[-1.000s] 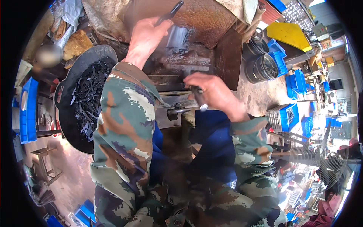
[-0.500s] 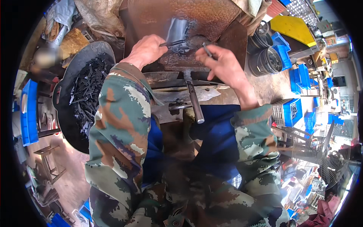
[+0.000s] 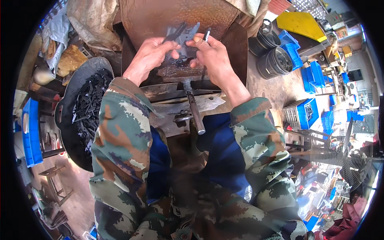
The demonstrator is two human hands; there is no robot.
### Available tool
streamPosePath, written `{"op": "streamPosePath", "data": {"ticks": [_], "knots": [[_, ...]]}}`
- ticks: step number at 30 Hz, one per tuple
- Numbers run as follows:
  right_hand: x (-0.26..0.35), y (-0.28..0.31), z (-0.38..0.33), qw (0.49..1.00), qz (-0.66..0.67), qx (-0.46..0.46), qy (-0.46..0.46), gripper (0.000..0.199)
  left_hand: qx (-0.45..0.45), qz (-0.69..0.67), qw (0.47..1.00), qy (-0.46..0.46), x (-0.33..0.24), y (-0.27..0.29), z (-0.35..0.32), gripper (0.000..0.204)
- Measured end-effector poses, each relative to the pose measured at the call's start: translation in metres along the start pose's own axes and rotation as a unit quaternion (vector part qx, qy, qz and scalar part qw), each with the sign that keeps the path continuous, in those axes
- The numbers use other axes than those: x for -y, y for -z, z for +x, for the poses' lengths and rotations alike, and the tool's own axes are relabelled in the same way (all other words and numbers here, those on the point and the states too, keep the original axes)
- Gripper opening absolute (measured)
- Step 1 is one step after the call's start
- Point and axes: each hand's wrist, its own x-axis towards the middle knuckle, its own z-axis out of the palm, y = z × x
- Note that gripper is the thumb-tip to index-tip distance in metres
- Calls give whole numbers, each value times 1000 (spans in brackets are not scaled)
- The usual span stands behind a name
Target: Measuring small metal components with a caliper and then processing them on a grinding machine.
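My left hand (image 3: 150, 56) is closed on a dark flat metal piece (image 3: 175, 33) that points up and away. Close beside it, my right hand (image 3: 211, 54) pinches a greyish flat metal piece (image 3: 194, 30) between thumb and fingers. A thin dark object with a white ribbed side (image 3: 207, 35) also sticks up from the right fingers; its kind is unclear. Both hands are over a brown metal trough (image 3: 170, 74) with a wet-looking, rusty back. A round metal bar (image 3: 195, 114) juts toward me below them. The fingers hide the lower ends of the pieces.
On the left stands a large black pan (image 3: 66, 132) heaped with dark metal strips (image 3: 89, 106). Black buckets (image 3: 274, 66) and blue bins (image 3: 312, 76) are at the right. Further right are a crate (image 3: 296, 114) and a caged fan (image 3: 340, 154). Cloth sacks (image 3: 94, 22) hang behind.
My hands have come closer together, with the pieces now raised side by side. The right hand has moved left and turned its piece upward. The whole view has shifted slightly.
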Motion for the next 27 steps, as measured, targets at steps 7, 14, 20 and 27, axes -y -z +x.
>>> {"op": "streamPosePath", "data": {"ticks": [7,14,20,27], "knots": [[2,-11,1,998,59,5,37,15,-12,-78,996,-28,2,-6,-2,31],[3,-6,-7,1000,16,-7,16,20,-64,-41,996,40,33,23,18,29],[-1,3,-6,999,-11,-7,30,23,-40,176,982,57,59,35,34,21],[-1,9,-6,999,-11,-5,45,26,48,209,976,29,73,36,35,20]]}}
